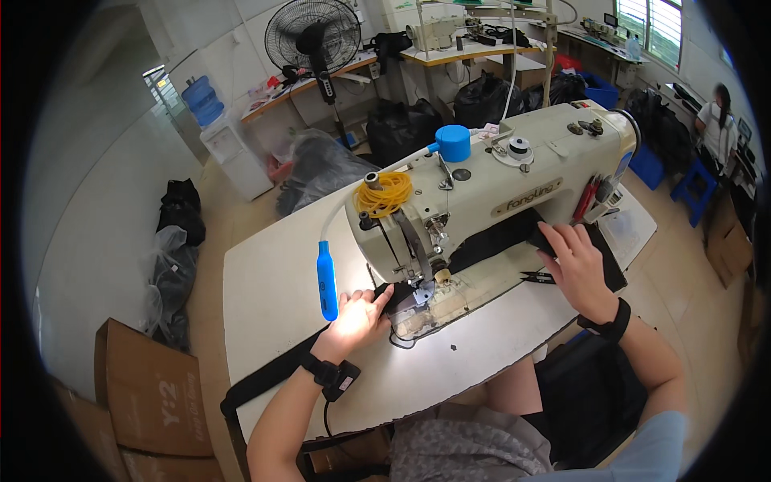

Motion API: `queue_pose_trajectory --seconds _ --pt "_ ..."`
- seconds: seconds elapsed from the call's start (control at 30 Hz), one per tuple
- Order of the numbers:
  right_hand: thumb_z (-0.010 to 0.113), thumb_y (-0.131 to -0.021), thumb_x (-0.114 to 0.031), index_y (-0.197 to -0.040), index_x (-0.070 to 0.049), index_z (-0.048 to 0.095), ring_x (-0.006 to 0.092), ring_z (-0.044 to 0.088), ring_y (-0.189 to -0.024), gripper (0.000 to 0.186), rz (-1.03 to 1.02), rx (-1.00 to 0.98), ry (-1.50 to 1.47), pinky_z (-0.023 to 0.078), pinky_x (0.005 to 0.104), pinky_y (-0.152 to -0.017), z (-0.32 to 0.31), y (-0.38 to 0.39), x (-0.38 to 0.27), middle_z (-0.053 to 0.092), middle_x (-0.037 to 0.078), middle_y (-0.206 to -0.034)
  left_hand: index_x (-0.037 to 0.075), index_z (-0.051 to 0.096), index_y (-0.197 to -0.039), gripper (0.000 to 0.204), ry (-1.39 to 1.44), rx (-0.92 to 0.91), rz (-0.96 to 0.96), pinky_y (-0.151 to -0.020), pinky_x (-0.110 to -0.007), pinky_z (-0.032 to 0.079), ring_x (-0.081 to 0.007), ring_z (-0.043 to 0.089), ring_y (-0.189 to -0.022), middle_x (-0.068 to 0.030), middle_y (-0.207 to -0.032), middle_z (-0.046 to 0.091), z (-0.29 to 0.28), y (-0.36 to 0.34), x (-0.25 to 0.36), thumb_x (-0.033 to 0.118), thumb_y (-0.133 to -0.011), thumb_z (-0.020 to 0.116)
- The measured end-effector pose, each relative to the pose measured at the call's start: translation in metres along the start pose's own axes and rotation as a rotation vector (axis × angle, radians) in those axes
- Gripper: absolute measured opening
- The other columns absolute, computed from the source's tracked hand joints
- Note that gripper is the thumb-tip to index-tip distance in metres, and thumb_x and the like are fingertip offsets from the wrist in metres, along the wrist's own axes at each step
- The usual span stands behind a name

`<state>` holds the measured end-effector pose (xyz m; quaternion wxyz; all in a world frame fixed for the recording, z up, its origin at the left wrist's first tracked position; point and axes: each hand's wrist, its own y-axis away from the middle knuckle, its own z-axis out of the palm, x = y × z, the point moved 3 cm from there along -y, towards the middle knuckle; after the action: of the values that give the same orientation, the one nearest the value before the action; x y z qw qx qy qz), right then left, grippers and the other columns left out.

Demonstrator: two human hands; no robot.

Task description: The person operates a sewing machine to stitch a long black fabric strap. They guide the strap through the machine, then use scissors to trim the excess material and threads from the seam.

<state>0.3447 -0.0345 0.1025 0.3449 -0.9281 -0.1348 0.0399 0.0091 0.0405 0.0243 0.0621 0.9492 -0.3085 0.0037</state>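
A cream sewing machine stands on a white table. My left hand is at its needle end, fingers closed on a small piece of black fabric beside the presser foot. Light from a blue clip-on lamp falls on that hand. Under the machine's arm lies a strip of black fabric. My right hand grips its right end with curled fingers; the palm side is hidden. Black thread snips lie close to this hand.
Black cloth runs along the table's left edge. Yellow cord is coiled on the machine head. Pens stand at its right end. Cardboard boxes are at lower left; a fan and black bags stand behind. Another person sits at far right.
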Motion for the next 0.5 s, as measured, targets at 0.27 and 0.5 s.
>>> queue_pose_trajectory --seconds 0.27,0.5 --pt "0.057 -0.082 -0.002 -0.132 0.001 0.039 0.0352 0.053 -0.105 0.053 0.146 -0.106 -0.677 0.048 0.0367 -0.086 0.110 -0.018 0.025 0.041 0.023 -0.130 -0.001 0.050 -0.127 0.059 0.254 -0.033 0.116 -0.094 -0.042 0.041 -0.0376 0.041 -0.113 -0.0268 -0.120 0.042 0.003 0.057 0.030 0.032 -0.081 0.068" --pt "0.057 -0.081 -0.011 -0.116 0.001 0.056 0.0338 0.059 -0.091 0.037 0.184 -0.298 -0.629 0.049 0.0391 -0.080 0.128 -0.041 0.001 0.062 0.023 -0.090 0.000 0.050 -0.128 0.061 0.365 -0.002 -0.093 -0.092 -0.042 0.041 -0.0387 0.041 -0.109 -0.0282 -0.119 0.042 0.000 0.108 0.061 0.038 -0.084 0.066"
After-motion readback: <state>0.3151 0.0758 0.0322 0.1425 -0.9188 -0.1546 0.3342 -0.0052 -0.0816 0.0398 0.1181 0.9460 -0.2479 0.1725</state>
